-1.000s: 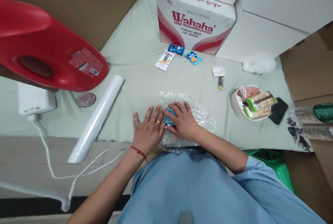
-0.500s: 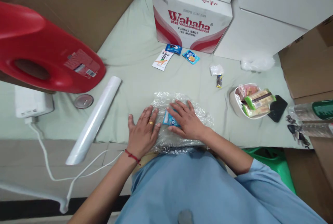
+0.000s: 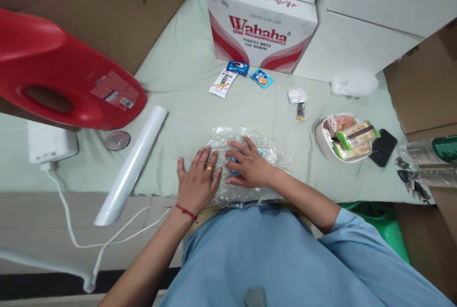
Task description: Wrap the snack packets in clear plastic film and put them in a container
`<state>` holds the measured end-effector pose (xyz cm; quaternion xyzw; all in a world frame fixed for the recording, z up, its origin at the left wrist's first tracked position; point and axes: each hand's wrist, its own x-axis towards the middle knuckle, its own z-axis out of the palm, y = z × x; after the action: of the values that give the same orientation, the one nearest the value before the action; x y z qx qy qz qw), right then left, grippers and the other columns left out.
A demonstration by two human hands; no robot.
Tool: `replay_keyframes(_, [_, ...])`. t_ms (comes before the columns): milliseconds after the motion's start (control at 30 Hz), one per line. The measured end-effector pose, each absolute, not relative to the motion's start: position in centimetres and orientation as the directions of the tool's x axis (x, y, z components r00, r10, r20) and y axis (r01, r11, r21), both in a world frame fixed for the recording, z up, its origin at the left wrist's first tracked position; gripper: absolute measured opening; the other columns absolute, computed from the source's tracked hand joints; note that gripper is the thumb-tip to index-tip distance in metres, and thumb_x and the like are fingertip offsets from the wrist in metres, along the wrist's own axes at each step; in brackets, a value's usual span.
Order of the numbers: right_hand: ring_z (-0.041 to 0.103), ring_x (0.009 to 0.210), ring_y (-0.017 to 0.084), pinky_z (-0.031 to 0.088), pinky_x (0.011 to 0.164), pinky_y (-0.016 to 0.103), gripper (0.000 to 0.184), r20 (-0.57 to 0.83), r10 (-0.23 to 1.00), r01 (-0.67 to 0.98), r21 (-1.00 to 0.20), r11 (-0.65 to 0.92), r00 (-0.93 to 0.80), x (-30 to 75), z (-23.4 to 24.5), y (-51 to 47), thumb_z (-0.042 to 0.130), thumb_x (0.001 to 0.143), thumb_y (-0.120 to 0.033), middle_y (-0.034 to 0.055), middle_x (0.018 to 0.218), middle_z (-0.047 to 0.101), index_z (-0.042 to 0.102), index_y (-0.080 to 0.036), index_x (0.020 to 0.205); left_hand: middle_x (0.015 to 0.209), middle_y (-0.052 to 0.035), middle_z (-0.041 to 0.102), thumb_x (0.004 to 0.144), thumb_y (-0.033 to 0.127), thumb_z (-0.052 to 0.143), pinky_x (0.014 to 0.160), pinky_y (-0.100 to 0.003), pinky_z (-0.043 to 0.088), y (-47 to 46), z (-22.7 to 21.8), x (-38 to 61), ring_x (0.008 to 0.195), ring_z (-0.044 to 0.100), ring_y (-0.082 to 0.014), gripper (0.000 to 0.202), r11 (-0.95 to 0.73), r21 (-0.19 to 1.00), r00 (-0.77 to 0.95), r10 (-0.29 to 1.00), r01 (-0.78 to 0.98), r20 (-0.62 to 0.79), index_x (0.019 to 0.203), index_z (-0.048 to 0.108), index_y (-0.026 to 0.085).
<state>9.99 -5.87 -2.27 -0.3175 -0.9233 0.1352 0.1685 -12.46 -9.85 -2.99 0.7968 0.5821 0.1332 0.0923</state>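
A crinkled sheet of clear plastic film (image 3: 237, 195) lies at the table's front edge. My left hand (image 3: 198, 178) rests flat along the film's left side, fingers spread and pointing away from me. On top of the film, my right hand (image 3: 250, 164) lies with its fingers apart, pointing left. Beneath the right hand is a small blue snack packet (image 3: 233, 166), mostly covered by the palm and fingers. Whether the packet sits under or on the film I cannot tell.
Left of my hands lie a white plastic roll (image 3: 132, 164) and a red jug (image 3: 71, 74). Snack packets (image 3: 223, 82) lie before a Wahaha carton (image 3: 262, 26). On the right stand a white bowl of snacks (image 3: 326, 143), a black phone-like item (image 3: 384, 147), keys (image 3: 414, 183) and bottles (image 3: 442, 150).
My right hand has slid slightly left over the blue packet, covering more of it. My left hand stays nearly in place. The view has shifted a little.
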Motion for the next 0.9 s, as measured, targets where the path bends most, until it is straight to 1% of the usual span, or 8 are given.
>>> replay_keyframes(100, [0.031,0.159,0.033,0.002,0.132,0.068,0.045,0.213,0.638,0.549,-0.358,0.756,-0.74,10.2,-1.9,-6.3,0.058,0.101,-0.063,0.0126,0.14,0.065,0.071,-0.022,0.113,0.167,-0.0161,0.046,0.109,0.038,0.039,0.128,-0.071,0.003,-9.9,-2.9,-12.4,0.154,0.044,-0.0343,0.052,-0.301,0.31,0.284,0.954,0.902,0.102,0.158,0.05,0.024])
replay_keyframes(267, [0.031,0.159,0.03,0.01,0.133,0.061,0.053,0.226,0.706,0.597,-0.399,0.696,-0.671,12.3,-0.2,-6.2,0.054,0.105,-0.056,0.0126,0.159,0.054,0.06,-0.024,0.146,0.168,-0.0165,0.044,0.109,0.04,0.035,0.129,-0.068,0.009,-9.9,-2.8,-13.3,0.155,0.043,-0.0333,0.054,-0.298,0.389,0.281,0.954,0.872,0.101,0.16,0.047,0.025])
replay_keyframes(433, [0.03,0.16,0.028,0.009,0.133,0.063,0.049,0.152,0.8,0.695,-0.419,0.584,-0.581,17.0,0.8,-5.0,0.045,0.11,-0.043,0.0083,0.135,0.072,0.053,-0.03,0.157,0.17,-0.0129,0.043,0.108,0.041,0.039,0.13,-0.062,0.019,-9.8,-3.0,-14.8,0.158,0.039,-0.0311,0.053,-0.289,0.45,0.268,0.957,0.845,0.112,0.158,0.051,0.029])
replay_keyframes(533, [0.036,0.156,0.03,0.007,0.131,0.066,0.044,0.103,0.809,0.729,-0.379,0.57,-0.579,19.3,0.5,-4.2,0.047,0.109,-0.043,0.0086,0.118,0.076,0.063,-0.029,0.148,0.168,-0.0142,0.046,0.106,0.04,0.043,0.129,-0.062,0.021,-9.6,-3.2,-15.0,0.158,0.039,-0.033,0.05,-0.29,0.403,0.275,0.957,0.868,0.097,0.153,0.058,0.028])
replay_keyframes(633, [0.046,0.147,0.033,0.011,0.129,0.068,0.034,0.103,0.828,0.772,-0.311,0.554,-0.552,21.2,0.3,-3.1,0.054,0.107,-0.045,0.0085,0.106,0.076,0.077,-0.025,0.123,0.165,-0.0161,0.049,0.106,0.039,0.042,0.128,-0.065,0.022,-9.4,-3.2,-14.8,0.157,0.04,-0.0349,0.051,-0.288,0.364,0.282,0.957,0.885,0.072,0.152,0.059,0.025])
replay_keyframes(733, [0.048,0.143,0.038,0.015,0.127,0.071,0.029,0.152,0.875,0.846,-0.226,0.484,-0.46,23.6,0.6,-1.8,0.059,0.104,-0.042,0.0106,0.104,0.074,0.08,-0.021,0.104,0.165,-0.0154,0.049,0.106,0.039,0.041,0.128,-0.064,0.023,-9.4,-3.2,-14.9,0.157,0.04,-0.035,0.052,-0.289,0.346,0.285,0.957,0.893,0.063,0.154,0.057,0.024])
replay_keyframes(833, [0.047,0.142,0.04,0.03,0.121,0.067,0.032,0.299,0.918,0.913,-0.234,0.335,-0.26,25.8,1.7,-1.5,0.056,0.105,-0.037,0.0157,0.109,0.071,0.079,-0.017,0.099,0.166,-0.0156,0.048,0.107,0.039,0.041,0.129,-0.063,0.024,-9.5,-3.4,-15.1,0.157,0.041,-0.0348,0.051,-0.302,0.34,0.293,0.953,0.891,0.078,0.153,0.058,0.024])
replay_keyframes(900, [0.053,0.135,0.037,0.042,0.115,0.06,0.034,0.349,0.915,0.883,-0.338,0.326,-0.204,26.4,3.0,-2.7,0.052,0.107,-0.04,0.0162,0.11,0.07,0.078,-0.017,0.105,0.168,-0.0163,0.044,0.106,0.038,0.043,0.128,-0.063,0.027,-9.5,-3.4,-15.4,0.157,0.04,-0.0348,0.05,-0.311,0.357,0.291,0.95,0.881,0.112,0.153,0.058,0.024])
